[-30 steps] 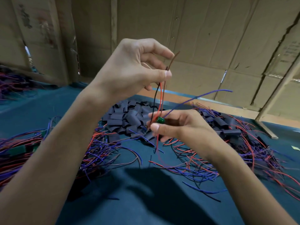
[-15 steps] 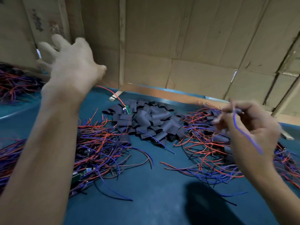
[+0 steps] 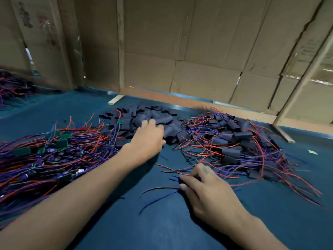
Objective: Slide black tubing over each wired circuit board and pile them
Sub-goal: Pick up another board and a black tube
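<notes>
Both hands lowered: left hand point(image 3: 147, 139) fingers on black tubing point(image 3: 158, 118), right hand point(image 3: 207, 188) pinching wires point(image 3: 162, 188).

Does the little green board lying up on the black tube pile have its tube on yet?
Not yet. The green board is bare on the tube pile; boards in the right pile wear black tubes.

Single head view, forward and down, close over blue table point(image 3: 111, 222).

Two hands point(image 3: 147, 139), three heaps: bare boards point(image 3: 45, 156), tubing point(image 3: 144, 118), sleeved boards point(image 3: 234, 141).
</notes>
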A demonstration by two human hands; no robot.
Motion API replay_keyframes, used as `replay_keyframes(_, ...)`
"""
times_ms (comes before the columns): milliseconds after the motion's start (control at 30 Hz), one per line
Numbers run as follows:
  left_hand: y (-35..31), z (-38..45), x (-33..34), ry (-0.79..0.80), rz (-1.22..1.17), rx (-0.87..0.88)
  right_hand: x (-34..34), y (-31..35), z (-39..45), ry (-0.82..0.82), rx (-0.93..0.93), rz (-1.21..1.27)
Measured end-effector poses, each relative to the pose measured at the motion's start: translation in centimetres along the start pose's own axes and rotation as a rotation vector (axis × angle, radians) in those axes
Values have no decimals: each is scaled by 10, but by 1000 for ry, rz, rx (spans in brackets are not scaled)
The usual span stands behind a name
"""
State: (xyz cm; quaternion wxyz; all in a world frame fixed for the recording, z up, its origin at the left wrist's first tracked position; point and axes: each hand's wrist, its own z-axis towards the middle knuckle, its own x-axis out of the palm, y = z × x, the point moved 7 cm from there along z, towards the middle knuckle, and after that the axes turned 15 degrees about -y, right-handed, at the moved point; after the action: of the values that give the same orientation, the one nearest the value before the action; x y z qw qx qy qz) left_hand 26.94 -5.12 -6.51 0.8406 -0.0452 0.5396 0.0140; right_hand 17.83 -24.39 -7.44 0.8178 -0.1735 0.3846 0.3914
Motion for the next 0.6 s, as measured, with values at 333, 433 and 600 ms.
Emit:
replay_keyframes(333,23,-23,-10,93,-144,-16,-17,13,-11,-166,-298,47)
replay_keyframes(433,16,-35,-25,-48,-131,68,-21,8,-21,-168,-324,16)
replay_keyframes(600,-7,-69,-56,-442,-334,275,-40,-27,-26,-398,-69,17)
